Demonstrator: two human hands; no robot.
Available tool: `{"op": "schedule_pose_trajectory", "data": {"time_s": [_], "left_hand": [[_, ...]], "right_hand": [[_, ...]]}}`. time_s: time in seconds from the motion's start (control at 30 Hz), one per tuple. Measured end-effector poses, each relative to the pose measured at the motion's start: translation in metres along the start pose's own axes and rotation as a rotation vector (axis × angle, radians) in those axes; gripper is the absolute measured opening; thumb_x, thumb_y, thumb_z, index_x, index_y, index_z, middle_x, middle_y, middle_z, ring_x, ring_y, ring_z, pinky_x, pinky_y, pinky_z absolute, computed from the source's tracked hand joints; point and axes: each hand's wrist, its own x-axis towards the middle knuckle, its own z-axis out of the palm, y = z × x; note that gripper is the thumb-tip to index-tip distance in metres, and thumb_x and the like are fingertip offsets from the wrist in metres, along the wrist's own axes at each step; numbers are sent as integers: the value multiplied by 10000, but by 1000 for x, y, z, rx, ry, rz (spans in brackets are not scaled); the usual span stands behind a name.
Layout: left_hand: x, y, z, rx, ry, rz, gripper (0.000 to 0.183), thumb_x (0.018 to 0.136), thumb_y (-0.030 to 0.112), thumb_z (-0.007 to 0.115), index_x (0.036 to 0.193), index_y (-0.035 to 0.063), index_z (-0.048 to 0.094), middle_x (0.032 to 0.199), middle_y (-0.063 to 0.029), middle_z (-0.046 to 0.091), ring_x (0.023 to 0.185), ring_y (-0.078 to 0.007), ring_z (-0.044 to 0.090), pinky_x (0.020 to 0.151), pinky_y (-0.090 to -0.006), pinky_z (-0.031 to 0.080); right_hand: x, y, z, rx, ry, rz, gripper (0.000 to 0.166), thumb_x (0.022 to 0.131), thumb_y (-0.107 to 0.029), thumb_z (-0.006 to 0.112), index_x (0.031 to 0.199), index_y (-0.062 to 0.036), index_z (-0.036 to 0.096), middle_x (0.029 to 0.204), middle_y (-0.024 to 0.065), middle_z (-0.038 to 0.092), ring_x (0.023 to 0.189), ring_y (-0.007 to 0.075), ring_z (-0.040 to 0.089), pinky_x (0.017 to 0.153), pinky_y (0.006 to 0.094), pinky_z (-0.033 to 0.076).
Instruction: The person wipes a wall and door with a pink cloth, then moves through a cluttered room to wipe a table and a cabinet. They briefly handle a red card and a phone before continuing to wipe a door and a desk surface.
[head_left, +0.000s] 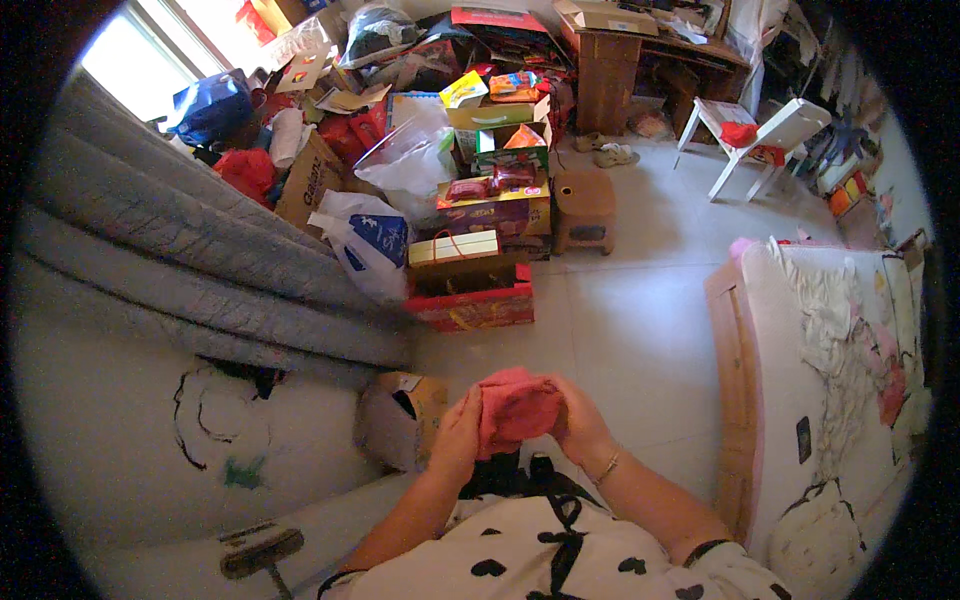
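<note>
A pinkish-red cloth (517, 409) is bunched up in front of my body, held between both hands. My left hand (459, 431) grips its left edge. At its right edge my right hand (581, 424) holds on, with a bracelet at the wrist. The cloth looks folded over, and the fingers behind it are partly hidden. Below it, my black shoes or trousers show in part; I cannot tell which.
Ahead on the floor stand an open red cardboard box (472, 307), a white plastic bag (367, 240) and a brown plastic stool (585, 206). A bed (787, 360) lies at right, a grey curtain (210, 217) at left. A cardboard box (431, 397) is beside my left hand.
</note>
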Motion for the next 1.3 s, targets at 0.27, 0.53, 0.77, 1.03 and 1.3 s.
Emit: {"op": "schedule_pose_trajectory", "data": {"time_s": [0.27,0.53,0.77,1.03,1.3], "left_hand": [[118,10,45,81,-282,-1,383,937,143,496,1307,52,454,1050,-79,618,838,-174,619,661,-293,531],[203,64,69,117,-362,-11,322,933,73,493,1240,31,407,963,-91,601,702,-161,627,550,-273,488],[249,101,98,239,-283,108,210,954,188,537,1047,1,555,840,-39,612,712,-89,566,576,-256,477],[291,116,155,467,-362,166,339,950,296,553,876,-21,652,829,-49,643,689,-123,554,603,-306,464],[314,161,219,682,-136,583,246,892,223,607,989,-3,604,897,-178,611,741,-278,587,650,-363,476]], "right_hand": [[50,-71,13,-208,233,0,340,960,-368,491,1244,-182,493,1154,-11,548,936,121,557,764,358,509],[132,-135,8,-197,313,-36,257,932,-252,549,1142,-103,549,1045,22,606,904,135,602,733,297,505],[154,-174,4,-206,397,84,332,960,-395,470,1175,-150,535,1115,17,594,1015,169,580,843,429,479],[186,-240,-3,195,101,95,420,960,-446,455,1220,-124,522,1139,26,601,1055,190,569,911,388,462],[238,-332,-50,117,16,-7,335,965,-283,475,1227,-78,518,1165,64,605,1049,218,584,928,369,459]]}}
